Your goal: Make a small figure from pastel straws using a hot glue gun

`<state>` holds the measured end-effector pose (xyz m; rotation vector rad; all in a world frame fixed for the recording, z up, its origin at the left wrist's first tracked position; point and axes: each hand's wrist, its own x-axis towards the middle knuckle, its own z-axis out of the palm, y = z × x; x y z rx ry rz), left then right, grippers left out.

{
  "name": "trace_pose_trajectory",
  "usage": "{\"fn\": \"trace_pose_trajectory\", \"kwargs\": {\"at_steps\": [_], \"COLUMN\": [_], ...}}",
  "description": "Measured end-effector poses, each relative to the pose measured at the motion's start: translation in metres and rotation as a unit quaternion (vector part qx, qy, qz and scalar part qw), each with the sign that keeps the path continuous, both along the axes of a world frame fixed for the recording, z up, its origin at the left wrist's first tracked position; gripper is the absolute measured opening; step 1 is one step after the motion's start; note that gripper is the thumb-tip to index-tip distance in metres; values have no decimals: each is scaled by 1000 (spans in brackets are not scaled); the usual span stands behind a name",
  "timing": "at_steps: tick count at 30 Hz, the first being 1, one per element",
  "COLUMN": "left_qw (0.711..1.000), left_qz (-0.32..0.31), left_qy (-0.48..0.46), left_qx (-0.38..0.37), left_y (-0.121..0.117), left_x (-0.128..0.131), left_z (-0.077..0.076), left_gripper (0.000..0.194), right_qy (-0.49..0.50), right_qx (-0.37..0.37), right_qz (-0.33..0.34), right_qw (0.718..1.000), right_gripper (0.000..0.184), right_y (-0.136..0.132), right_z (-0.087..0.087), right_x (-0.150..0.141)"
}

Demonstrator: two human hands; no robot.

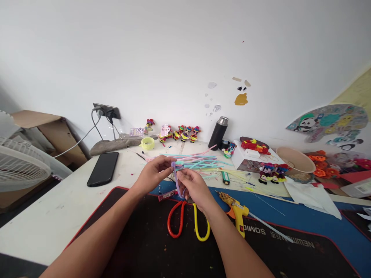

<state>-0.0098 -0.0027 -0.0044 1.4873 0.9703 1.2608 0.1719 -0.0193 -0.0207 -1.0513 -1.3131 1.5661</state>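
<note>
A: What's on the left side of the frame?
B: A big white plastic fan (20,154) is at the left edge. Then a flat black phone with a shiny screen (103,169) lies on the white table (43,224). A bit higher up sits a round pale yellow roll of tape (148,144).
A: And in the middle?
B: First comes the left hand (156,172). Its thumb and fingers pinch the top of a thin fuzzy purple strip (177,181).
A: Where is that strip?
B: Near the middle of the frame, between the two hands. Below it are a red loop handle (169,221) and a yellow loop handle (196,222).
A: What about the right hand (194,188)?
B: Its thumb and fingers grasp the same strip lower down. Behind it lie thin fuzzy pink and blue-green sticks (199,162).
A: And farther right?
B: A tall black bottle with a silver lid (218,134) by the wall, a yellow glue gun (239,214) lower down, then a round beige bowl (295,159) at middle right
</note>
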Motion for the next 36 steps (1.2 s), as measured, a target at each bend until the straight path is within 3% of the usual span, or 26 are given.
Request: {"fn": "trace_pose_trajectory", "kwargs": {"at_steps": [4, 9, 17, 36], "left_qw": [995, 993, 996, 965], "left_qz": [59, 86, 40, 13], "left_qy": [59, 68, -20, -200], "left_qx": [55, 51, -74, -168], "left_y": [-2, 0, 5, 3], "left_x": [3, 2, 0, 11], "left_z": [-1, -5, -8, -9], "left_gripper": [25, 24, 44, 35], "right_qy": [-16, -23, -23, -35], "right_qx": [3, 22, 20, 18], "right_qz": [25, 15, 0, -17], "right_qw": [1000, 999, 1000, 999], "right_gripper": [47, 40, 41, 37], "right_y": [-4, -5, -2, -1], "right_z": [2, 3, -1, -5], "right_x": [-3, -3, -3, -3]}}
